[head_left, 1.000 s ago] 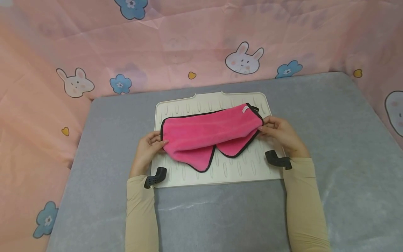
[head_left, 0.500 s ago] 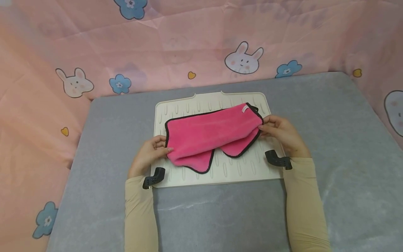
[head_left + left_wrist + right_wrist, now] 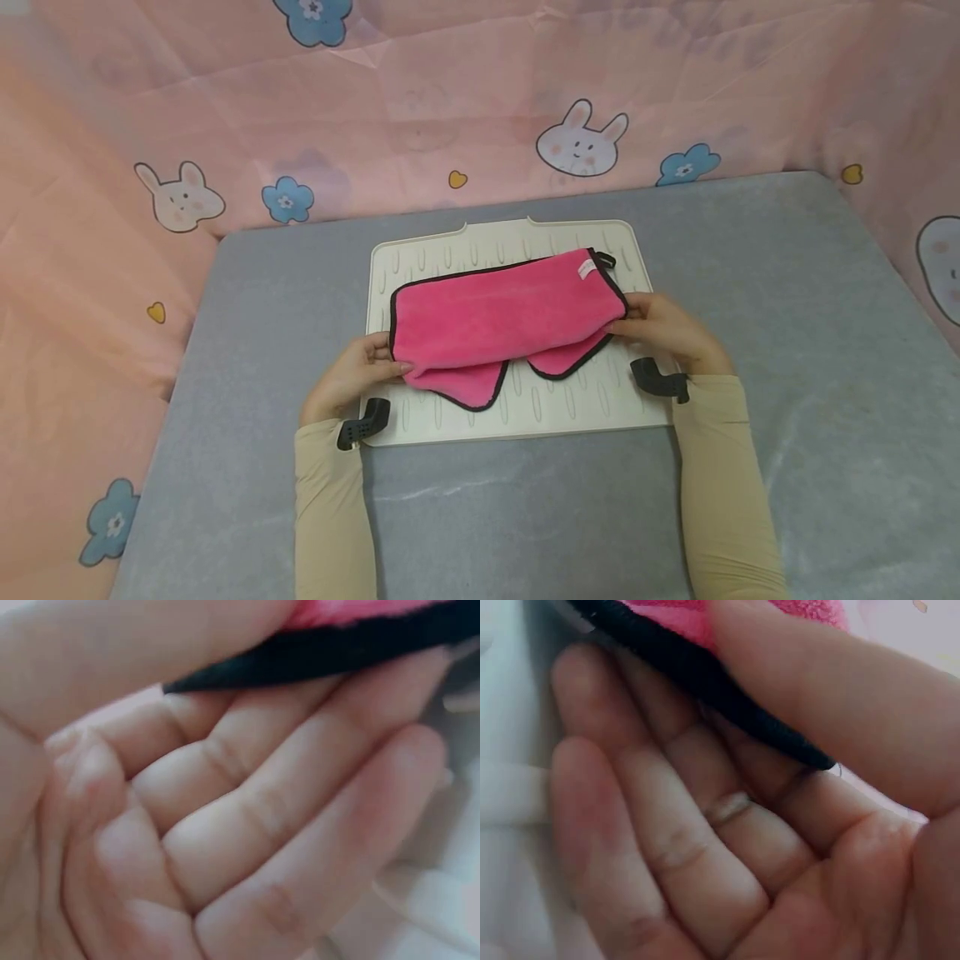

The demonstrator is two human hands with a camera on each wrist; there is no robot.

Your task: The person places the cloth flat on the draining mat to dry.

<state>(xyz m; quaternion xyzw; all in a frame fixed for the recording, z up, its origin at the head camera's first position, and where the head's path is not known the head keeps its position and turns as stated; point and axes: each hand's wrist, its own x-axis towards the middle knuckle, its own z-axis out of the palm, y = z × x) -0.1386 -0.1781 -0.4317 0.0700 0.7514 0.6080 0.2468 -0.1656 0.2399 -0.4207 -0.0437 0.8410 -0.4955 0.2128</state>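
Note:
A pink plush towel (image 3: 502, 312) with black edging lies folded over a cream ribbed draining mat (image 3: 540, 412). Two of its lower corners hang out below the fold, and a small white label (image 3: 587, 268) and a black loop (image 3: 604, 259) show at its upper right. My left hand (image 3: 354, 375) pinches the towel's left edge, thumb on top and fingers beneath. At the opposite edge, my right hand (image 3: 675, 333) pinches the cloth the same way. Both wrist views show the black edging (image 3: 315, 656) between thumb and fingers.
The mat rests on a grey table (image 3: 480, 517). Behind and along the sides hangs a pink curtain (image 3: 420, 108) printed with rabbits and flowers. A black wrist mount (image 3: 365, 422) sits at the left wrist and another black mount (image 3: 660, 380) at the right.
My left hand has moved down along the towel's left edge. My right hand has come slightly down, lowering the right side of the cloth, and the label and loop show more.

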